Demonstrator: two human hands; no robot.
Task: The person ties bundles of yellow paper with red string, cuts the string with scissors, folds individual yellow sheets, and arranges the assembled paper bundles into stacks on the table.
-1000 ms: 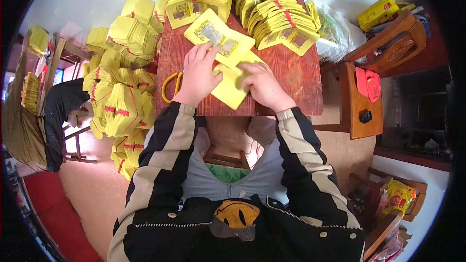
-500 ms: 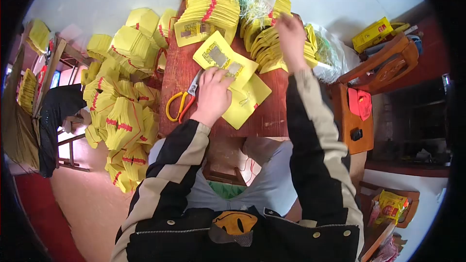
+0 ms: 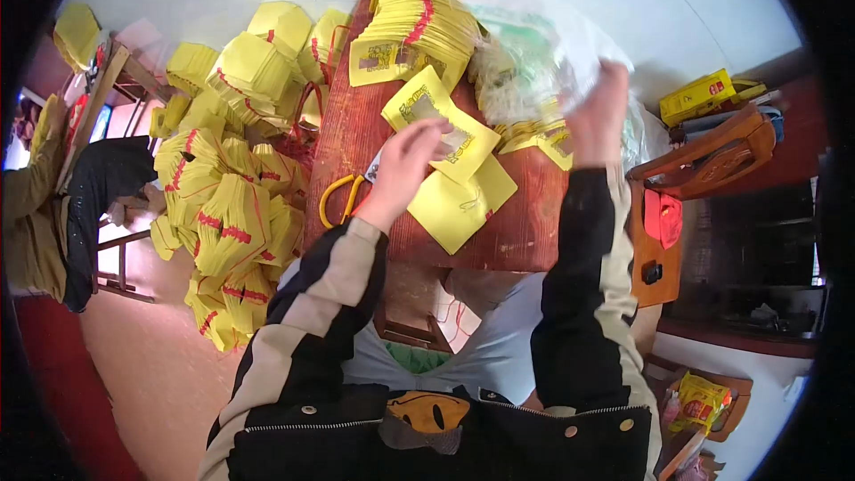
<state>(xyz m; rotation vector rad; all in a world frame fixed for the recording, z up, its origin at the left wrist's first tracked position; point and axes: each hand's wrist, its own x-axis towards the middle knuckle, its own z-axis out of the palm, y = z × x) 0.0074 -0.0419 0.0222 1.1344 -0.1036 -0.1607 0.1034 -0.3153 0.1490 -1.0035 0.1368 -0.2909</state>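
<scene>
Possibly my right hand [image 3: 599, 116], its fingers' grip unclear like my left hand's [image 3: 403, 169], could snag the plastic bag [image 3: 521, 49] and spill the yellow stack [image 3: 398, 22].

No legible text. Dark print on yellow sheet [image 3: 472, 137] at left hand [image 3: 403, 174]: too small. Green print on plastic bag [image 3: 524, 36], left of right hand [image 3: 598, 120]: blurred. Yellow box [image 3: 697, 98] right of it: unreadable.

Left hand [image 3: 405, 169] over a printed yellow sheet [image 3: 472, 136]; blurred right hand [image 3: 600, 120] at a plastic bag [image 3: 517, 44].
</scene>
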